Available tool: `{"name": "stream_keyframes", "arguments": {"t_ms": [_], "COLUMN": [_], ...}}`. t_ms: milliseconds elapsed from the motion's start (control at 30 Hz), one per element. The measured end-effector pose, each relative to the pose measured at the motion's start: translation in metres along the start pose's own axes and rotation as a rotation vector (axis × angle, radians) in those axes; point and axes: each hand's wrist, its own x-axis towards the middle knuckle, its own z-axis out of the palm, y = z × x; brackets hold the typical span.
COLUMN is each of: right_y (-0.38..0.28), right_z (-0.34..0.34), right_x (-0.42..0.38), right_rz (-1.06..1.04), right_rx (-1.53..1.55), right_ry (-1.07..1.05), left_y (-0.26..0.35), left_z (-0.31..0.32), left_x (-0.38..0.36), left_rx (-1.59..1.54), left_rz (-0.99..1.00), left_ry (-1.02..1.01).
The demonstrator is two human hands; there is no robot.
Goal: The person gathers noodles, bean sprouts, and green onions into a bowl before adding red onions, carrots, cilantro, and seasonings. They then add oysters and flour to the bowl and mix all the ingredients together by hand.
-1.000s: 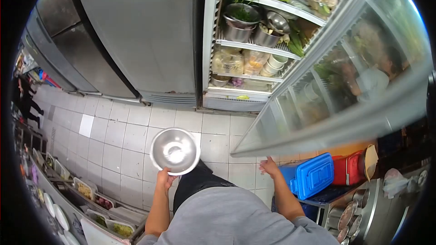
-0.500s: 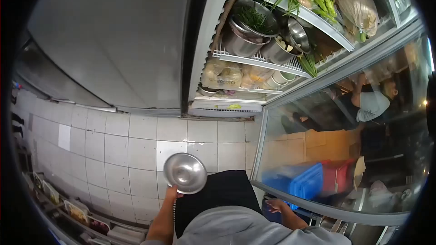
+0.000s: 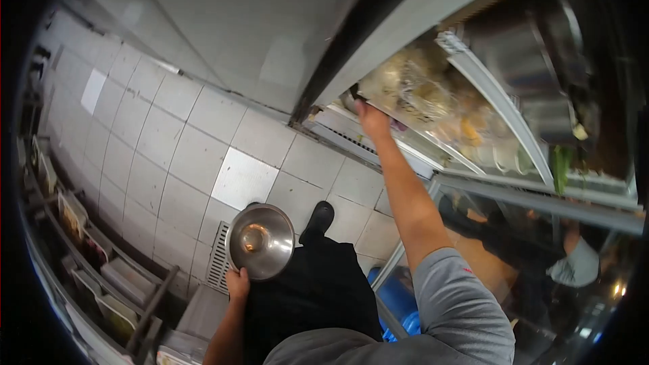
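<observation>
Left hand (image 3: 237, 282) grips bowl (image 3: 260, 240) rim; right hand (image 3: 371, 119) at fridge shelf (image 3: 378, 136) edge.

We see a shiny silver bowl (image 3: 260, 240) above the fingers of our left hand (image 3: 237, 282), with a warm brownish glint inside. Under it lie pale grey floor tiles (image 3: 169, 142) with darker grout. Just beyond our right hand's (image 3: 370, 119) fingertips sit yellowish clear bags (image 3: 412, 91). Our sleeve (image 3: 460, 297) is grey, our trousers (image 3: 318, 290) black.

A person seen from above wears a grey short-sleeved T-shirt (image 3: 446, 311) — a tiny red mark sits on the right sleeve — with a black apron or trousers (image 3: 311, 290) below and a black shoe (image 3: 319, 220). Both forearms are bare.
</observation>
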Motion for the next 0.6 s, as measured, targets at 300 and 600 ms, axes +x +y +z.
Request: {"name": "stream_keyframes", "arguments": {"t_ms": [300,600], "right_y": [0.048,0.055], "right_z": [0.065,0.049], "right_x": [0.070,0.063], "right_rz": [0.154,0.234], "right_rx": [-0.090,-0.074], "right_ry": [-0.171,-0.088], "left_y": [-0.026,-0.017], "left_z": [0.007,0.018], "left_x": [-0.021,-0.033], "left_rx": [-0.163,-0.113], "left_rz": [-0.175,-0.184], "left_ry": [0.305,0.306]}}
